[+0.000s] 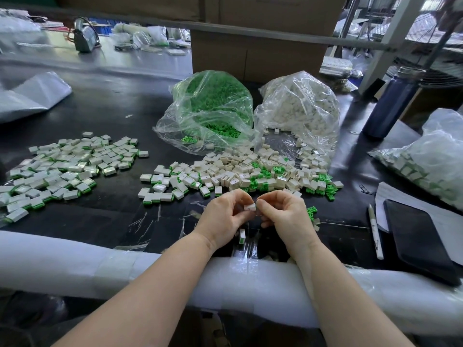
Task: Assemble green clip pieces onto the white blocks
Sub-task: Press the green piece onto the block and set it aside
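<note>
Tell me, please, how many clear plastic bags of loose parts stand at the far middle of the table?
2: the bag of green clips on the left, the bag of white blocks touching it on the right. Other bags lie at the table's edges.

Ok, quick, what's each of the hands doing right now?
Left hand: fingers curled, pinching the white block.
Right hand: fingers curled, pinching the same white block from the other side.
</note>
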A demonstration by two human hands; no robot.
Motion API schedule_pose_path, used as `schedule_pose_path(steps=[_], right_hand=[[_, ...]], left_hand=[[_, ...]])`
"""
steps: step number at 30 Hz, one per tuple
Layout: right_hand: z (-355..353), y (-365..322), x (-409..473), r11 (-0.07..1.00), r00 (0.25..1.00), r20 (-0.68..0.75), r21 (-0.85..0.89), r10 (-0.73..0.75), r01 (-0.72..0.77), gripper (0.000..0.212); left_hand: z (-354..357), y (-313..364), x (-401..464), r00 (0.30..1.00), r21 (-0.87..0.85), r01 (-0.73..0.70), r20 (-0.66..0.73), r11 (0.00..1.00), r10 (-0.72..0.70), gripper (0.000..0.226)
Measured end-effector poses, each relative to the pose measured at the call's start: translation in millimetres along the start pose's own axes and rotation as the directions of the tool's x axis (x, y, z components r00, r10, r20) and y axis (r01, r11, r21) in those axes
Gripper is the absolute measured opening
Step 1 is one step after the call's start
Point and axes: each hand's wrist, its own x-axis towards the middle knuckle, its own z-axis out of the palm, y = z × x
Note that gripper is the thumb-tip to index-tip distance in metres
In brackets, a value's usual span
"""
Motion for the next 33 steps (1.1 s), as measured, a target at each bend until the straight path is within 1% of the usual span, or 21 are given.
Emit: schedule_pose_path(steps=[1,2,5,9,11,15,17,20,25,27,31,33], right_hand=[[-0.8,-0.1,-0.3,1.0,1.0,0.01,0.012,0.001,-0.001,0.01],[-1.4,-0.3,-0.6,1.0,1.0,0.017,0.02,0.0,0.0,0.011],[-0.3,0.1,-0.4,1.0,1.0,0.001,-0.007,-0.004,0.004,0.012],[3.5,1.6,0.5,0.996,1.0,0.001,-0.083,0.018,-0.018,0.015],[3.7,1.9,0.9,0.992,1.0,0.008,-0.129,0.02,-0.019,0.016],[2.5,2.1,0.8,0.961,0.999,0.048,-0.277,0.008,0.006,0.021],[2.2,1.7,0.4,0.947,0.998,0.069,-0.32,0.005,0.018,0.02],[2.2,1.3,0.4,0.963,0.998,0.061,-0.269,0.012,0.005,0.02],[1.4,1.3,0.3,0.999,1.0,-0.005,-0.054,0.008,-0.008,0.007],[0.5,1.1,0.1,1.0,1.0,-0.011,-0.024,-0.003,0.003,0.007],[0.8,0.4,-0.6,0.999,1.0,0.008,-0.032,-0.022,0.022,0.009],[1.0,0.5,-0.4,1.0,1.0,0.017,-0.014,-0.024,0.024,0.01]], left_hand=[[-0.1,0.1,0.2,1.0,-0.012,-0.004,-0.019,1.0,0.004,0.007],[-0.3,0.3,0.2,1.0,-0.039,0.0,-0.027,0.999,-0.001,0.008],[-1.2,1.4,-0.2,0.998,-0.157,0.058,0.008,0.986,-0.057,0.011],[-1.9,1.5,0.5,0.993,-0.175,0.116,0.045,0.978,-0.11,0.011],[-2.6,2.4,0.2,0.992,-0.144,0.118,0.061,0.982,-0.11,0.011],[-1.9,4.1,-1.0,0.995,0.0,0.054,0.089,0.999,-0.053,0.016],[-1.6,3.6,-0.8,0.995,0.05,0.029,0.093,0.998,-0.033,0.019],[-1.8,3.3,-0.9,0.997,0.047,0.022,0.078,0.999,-0.025,0.018],[-0.4,5.0,-2.0,0.999,-0.081,0.045,-0.004,0.996,-0.045,0.015],[0.1,5.0,-1.8,0.999,-0.112,0.049,-0.001,0.992,-0.049,0.014],[0.3,3.5,-1.1,0.998,-0.121,0.068,0.001,0.99,-0.069,0.007],[0.4,3.1,-0.1,0.996,-0.154,0.083,-0.001,0.984,-0.084,0.004]])
